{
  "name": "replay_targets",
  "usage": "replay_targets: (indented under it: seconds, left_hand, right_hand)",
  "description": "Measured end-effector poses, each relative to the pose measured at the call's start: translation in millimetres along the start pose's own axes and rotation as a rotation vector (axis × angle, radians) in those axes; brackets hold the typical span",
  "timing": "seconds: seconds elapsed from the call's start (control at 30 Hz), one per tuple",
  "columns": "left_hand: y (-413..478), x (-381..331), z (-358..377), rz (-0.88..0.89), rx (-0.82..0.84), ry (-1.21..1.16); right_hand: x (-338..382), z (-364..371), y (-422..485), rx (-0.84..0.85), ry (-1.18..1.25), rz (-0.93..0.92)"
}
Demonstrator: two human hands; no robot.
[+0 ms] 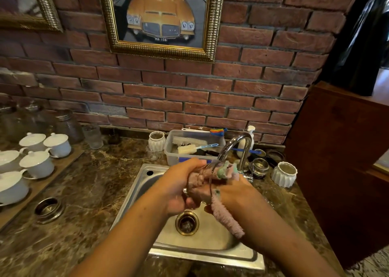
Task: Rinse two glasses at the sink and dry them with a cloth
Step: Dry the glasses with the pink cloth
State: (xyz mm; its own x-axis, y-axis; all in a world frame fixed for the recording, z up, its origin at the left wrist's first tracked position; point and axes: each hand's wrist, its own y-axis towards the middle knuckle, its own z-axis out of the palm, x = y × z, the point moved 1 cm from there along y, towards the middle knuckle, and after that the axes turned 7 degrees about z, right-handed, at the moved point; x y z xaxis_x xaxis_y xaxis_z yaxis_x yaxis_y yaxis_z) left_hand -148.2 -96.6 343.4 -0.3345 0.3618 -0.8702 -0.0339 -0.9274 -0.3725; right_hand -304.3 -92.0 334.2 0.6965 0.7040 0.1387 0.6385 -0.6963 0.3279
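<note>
Drying a clear glass over the steel sink, just below the faucet spout. Left hand curling closed around the glass body; right hand pressing a pink cloth into and over the rim, loose tail dangling beneath the grip. Risking a slip: wet glass twisting free of the left palm and dropping onto steel, or knocking the spout above. Second glass: cannot tell where.

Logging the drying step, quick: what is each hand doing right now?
Left hand: closed around the glass, held over the sink.
Right hand: closed on the pink cloth, pressing it into the glass.
</note>
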Motion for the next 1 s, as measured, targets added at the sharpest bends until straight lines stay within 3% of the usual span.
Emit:
replay_targets:
  seconds: [0.03,0.1,0.13,0.2,0.23,0.3,0.33,0.4,0.47,0.53,0.6,0.67,0.7,0.73,0.8,0.83,0.9,0.97,1.0]
  left_hand:
    - [-0.6,0.6,0.5,0.014,-0.003,0.003]
    - [-2.6,1.3,6.0,0.147,-0.075,0.074]
    - [-4.0,3.3,9.8,0.313,-0.115,0.128]
    - [-6.5,9.2,13.7,0.882,-0.172,0.355]
    - [-5.4,11.7,10.3,1.161,-0.169,0.514]
    - [0.8,18.1,1.7,1.464,-0.106,0.772]
    - [2.3,19.4,1.1,1.455,-0.081,0.790]
    - [-1.3,17.0,8.6,1.222,-0.112,0.620]
    - [-3.5,13.3,19.5,0.688,-0.117,0.190]
    - [0.8,7.8,17.5,0.138,-0.047,-0.092]
    - [-1.5,4.5,15.4,-0.019,0.031,-0.107]
    - [-1.2,4.2,18.8,0.106,0.007,-0.089]
    - [-1.2,5.8,21.4,0.284,-0.033,-0.066]
    - [-3.8,7.9,22.8,0.564,-0.076,0.024]
    - [-5.0,11.7,19.6,1.150,-0.120,0.391]
    - [-2.5,13.7,14.8,1.331,-0.104,0.542]
    - [-2.9,12.8,10.1,1.355,-0.068,0.647]
    - [-9.7,8.2,14.3,1.102,-0.075,0.536]
    - [-12.4,4.0,18.2,0.871,-0.065,0.414]
  right_hand:
    - [2.9,-0.6,-2.1,-0.007,0.035,-0.012]
    - [6.1,-5.0,-8.4,-0.032,0.359,0.078]
    - [9.9,-8.9,-9.5,-0.052,0.572,0.146]
    - [15.0,-17.7,-9.6,-0.093,1.071,0.349]
    - [15.6,-17.8,-10.7,-0.072,1.377,0.536]
    - [15.8,-18.8,-11.8,-0.033,1.785,0.774]
    - [15.3,-19.2,-11.1,-0.027,1.784,0.791]
    - [11.8,-20.7,-10.0,-0.030,1.488,0.660]
    - [8.8,-24.1,-8.2,-0.041,0.865,0.309]
    - [4.2,-25.4,-5.8,0.025,0.210,0.137]
    - [-1.5,-24.4,-5.1,0.010,0.045,0.048]
    - [3.9,-26.1,-6.8,0.020,0.101,0.079]
    - [7.3,-26.7,-7.9,-0.011,0.194,0.122]
    - [11.7,-27.8,-8.5,-0.029,0.414,0.198]
    - [16.2,-26.7,-13.6,-0.074,1.172,0.473]
    - [16.4,-27.0,-17.1,-0.076,1.388,0.617]
    - [11.9,-26.1,-21.4,-0.053,1.414,0.680]
    - [10.3,-33.5,-15.8,-0.066,1.258,0.481]
    - [10.8,-38.1,-12.5,-0.081,1.028,0.310]
